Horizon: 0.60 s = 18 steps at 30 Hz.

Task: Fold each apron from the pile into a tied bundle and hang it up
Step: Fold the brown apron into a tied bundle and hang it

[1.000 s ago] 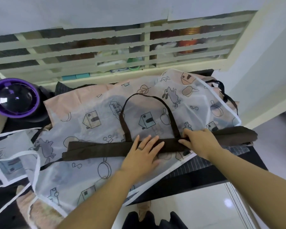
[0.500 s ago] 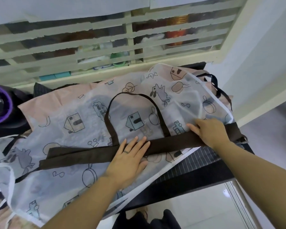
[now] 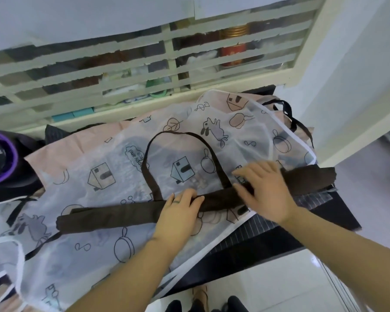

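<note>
A brown apron (image 3: 113, 218), folded into a long narrow strip, lies across the pile of printed translucent aprons (image 3: 99, 176). Its neck loop (image 3: 180, 135) arches away from me over the pile. My left hand (image 3: 178, 212) is on the middle of the strip, its fingers curled over the far edge. To its right, my right hand (image 3: 266, 190) rests on the strip with straight, spread fingers and its thumb lying on the fabric. The strip's right end (image 3: 309, 176) sticks out past the pile's edge.
The pile lies on a dark striped cloth (image 3: 257, 233) over a table, with a slatted window frame (image 3: 122, 70) behind it. A purple-rimmed round object (image 3: 0, 163) sits at the left. White apron ties (image 3: 16, 248) trail at the lower left. Tiled floor (image 3: 279, 284) is below.
My right hand slid left along the strip from its right end toward the middle. My left hand's flat fingers have curled over the strip. The camera shifted slightly.
</note>
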{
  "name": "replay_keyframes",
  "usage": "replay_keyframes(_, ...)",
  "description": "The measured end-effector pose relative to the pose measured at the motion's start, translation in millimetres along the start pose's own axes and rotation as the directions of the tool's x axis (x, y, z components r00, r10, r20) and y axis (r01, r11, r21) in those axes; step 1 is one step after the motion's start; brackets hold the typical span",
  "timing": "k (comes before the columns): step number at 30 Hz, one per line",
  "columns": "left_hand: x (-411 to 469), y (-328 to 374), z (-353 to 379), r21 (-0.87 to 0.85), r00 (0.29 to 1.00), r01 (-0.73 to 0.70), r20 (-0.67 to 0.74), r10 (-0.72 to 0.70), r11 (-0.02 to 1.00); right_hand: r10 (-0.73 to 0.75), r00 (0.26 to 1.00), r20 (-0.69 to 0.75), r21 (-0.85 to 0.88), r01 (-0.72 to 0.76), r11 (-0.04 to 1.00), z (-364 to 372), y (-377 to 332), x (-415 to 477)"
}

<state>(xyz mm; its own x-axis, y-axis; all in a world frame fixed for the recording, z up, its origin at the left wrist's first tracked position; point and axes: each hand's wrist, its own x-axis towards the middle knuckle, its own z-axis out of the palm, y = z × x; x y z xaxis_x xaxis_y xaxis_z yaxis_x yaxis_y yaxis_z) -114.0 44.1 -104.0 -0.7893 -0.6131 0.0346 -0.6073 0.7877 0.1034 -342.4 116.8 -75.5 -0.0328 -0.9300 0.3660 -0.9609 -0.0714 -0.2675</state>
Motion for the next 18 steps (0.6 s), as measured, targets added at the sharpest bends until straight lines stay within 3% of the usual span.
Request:
replay_keyframes(3, 6.2, -0.7, -12.2, 0.005, 1.0, -0.01, 0.021, 0.01, 1.0, -0.173, 0.932, 0.32, 0.058, 0.163, 0.985, 15.1, -47.3, -2.3)
replay_keyframes(5, 13.1, -0.7, -25.5, 0.027, 0.993, -0.004, 0.114, 0.001, 1.0, -0.154, 0.911, 0.381, 0.023, 0.157, 0.987, 26.0, -54.4, 0.7)
replay_keyframes(8, 24.1, -4.3, -47.0, -0.011, 0.98, 0.015, 0.2, -0.012, 1.0, -0.024, 0.884, 0.468, -0.005, 0.03, 1.0, 10.4, -60.7, 23.1)
replay_keyframes(11, 37.2, -4.6, -89.4, -0.203, 0.947, 0.107, 0.318, -0.038, 0.973, 0.078, 0.848, 0.524, 0.005, -0.095, 0.995, -19.9, -65.1, 46.5)
replay_keyframes(13, 43.0, -7.5, -123.0, -0.399, 0.938, 0.155, 0.347, -0.008, 0.904, 0.124, 0.819, 0.56, 0.169, -0.26, 0.951, -53.7, -71.3, 65.6)
replay_keyframes(15, 44.8, -12.0, -163.6, -0.619, 0.964, 0.175, 0.265, -0.006, 0.766, 0.155, 0.83, 0.536, 0.367, -0.394, 0.843, -91.4, -78.5, 83.8)
replay_keyframes(18, 52.3, -14.4, -222.8, -0.849, 0.994, 0.109, 0.096, -0.051, 0.518, 0.141, 0.892, 0.43, 0.576, -0.391, 0.718, -140.1, -93.8, 112.0)
